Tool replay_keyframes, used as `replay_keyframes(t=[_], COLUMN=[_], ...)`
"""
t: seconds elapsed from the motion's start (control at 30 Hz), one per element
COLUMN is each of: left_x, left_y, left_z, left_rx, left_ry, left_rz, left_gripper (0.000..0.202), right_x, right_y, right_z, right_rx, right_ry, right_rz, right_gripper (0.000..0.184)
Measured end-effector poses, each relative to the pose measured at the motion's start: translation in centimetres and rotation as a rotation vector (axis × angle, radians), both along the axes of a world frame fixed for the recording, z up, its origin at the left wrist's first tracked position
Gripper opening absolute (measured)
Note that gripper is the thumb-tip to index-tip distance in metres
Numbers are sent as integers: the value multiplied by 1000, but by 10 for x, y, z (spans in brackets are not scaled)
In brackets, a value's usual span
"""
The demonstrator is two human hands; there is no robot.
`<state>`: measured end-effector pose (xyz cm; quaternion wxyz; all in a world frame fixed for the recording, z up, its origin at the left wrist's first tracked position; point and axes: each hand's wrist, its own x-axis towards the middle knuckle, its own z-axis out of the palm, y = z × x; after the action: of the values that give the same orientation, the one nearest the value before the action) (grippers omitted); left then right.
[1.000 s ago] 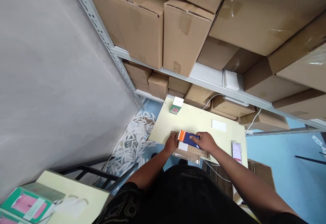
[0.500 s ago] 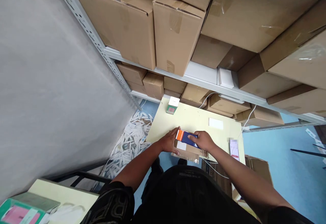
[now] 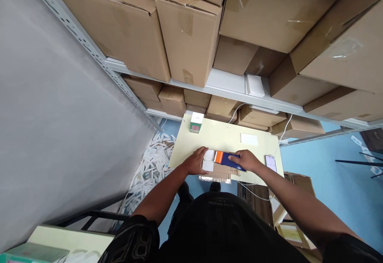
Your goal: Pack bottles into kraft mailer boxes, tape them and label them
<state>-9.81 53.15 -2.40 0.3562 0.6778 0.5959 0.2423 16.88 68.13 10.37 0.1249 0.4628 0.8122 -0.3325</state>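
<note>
My right hand [image 3: 247, 161] holds a slim blue and orange box [image 3: 230, 160] by its blue end, with the thumb on top. The orange end points left, over a small brown cardboard box [image 3: 220, 169] at the table's front edge. Two white pieces [image 3: 208, 165] show side by side at the cardboard box's left end. Around that end my left hand [image 3: 196, 161] is closed, its fingers at the back and its thumb at the front. Shiny clear plastic [image 3: 214, 179] edges the cardboard on my side.
On the pale table [image 3: 221, 133] are a green and white box [image 3: 196, 122], a white flat box [image 3: 249, 139] and a phone [image 3: 271, 163]. Shelves of cartons [image 3: 188, 35] rise behind. White scraps [image 3: 152, 161] cover the floor at left. A cable [image 3: 254, 201] hangs at the front.
The blue and orange box has shifted right, away from my left hand, uncovering more of the white pieces. My left hand stays at the cardboard box's left end. The view has also shifted.
</note>
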Motion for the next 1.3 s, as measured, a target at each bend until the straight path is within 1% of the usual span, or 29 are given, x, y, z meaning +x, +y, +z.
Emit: replay_keyframes(t=[0.1,0.2,0.3,0.37,0.43,0.5,0.57,0.63,0.7,0.8,0.9,0.97,1.03,1.1,1.17,1.23,1.3], left_x=[-11,-18,-21,-21,-21,-20,-20,-19,-19,-17,-17,-16,-16,-16,-17,-19,-19], left_y=[-4,-6,-7,-7,-6,-6,-5,-5,-4,-4,-4,-4,-4,-4,-5,-7,-9], left_z=[1,-2,-6,-8,-9,-8,-7,-6,-5,-5,-3,-2,-2,-1,0,0,0], left_rx=[-1,0,11,13,14,18,11,1,1,10,7,4,-4,-14,-19,-20,-34], left_ry=[6,9,19,33,46,57,70,88,100,95,80,73,70,65,53,34,9], left_rz=[30,19,19,21,20,17,12,11,11,17,22,26,29,22,13,9,15], left_gripper=[130,131,132,132,133,133,132,132,133,132,132,132,131,132,134,135,136], right_x=[43,89,130,150,161,162,153,137,116,82,55,44,42,47,59,76,92], right_y=[17,35,50,57,61,62,60,58,55,54,58,61,60,52,38,20,0], right_z=[2,4,9,12,12,7,-4,-18,-33,-50,-58,-63,-68,-75,-80,-83,-87], right_rx=[-37,-41,-54,-72,-70,-25,37,78,77,0,-105,-163,-190,-180,-140,-88,2], right_ry=[-11,-50,-75,-85,-124,-188,-266,-337,-381,-394,-429,-462,-470,-424,-361,-330,-320], right_rz=[-70,-88,-89,-86,-66,-14,47,92,101,36,-100,-194,-250,-298,-364,-412,-443], right_gripper=[57,58,60,61,62,63,64,66,68,69,68,65,61,56,54,58,61])
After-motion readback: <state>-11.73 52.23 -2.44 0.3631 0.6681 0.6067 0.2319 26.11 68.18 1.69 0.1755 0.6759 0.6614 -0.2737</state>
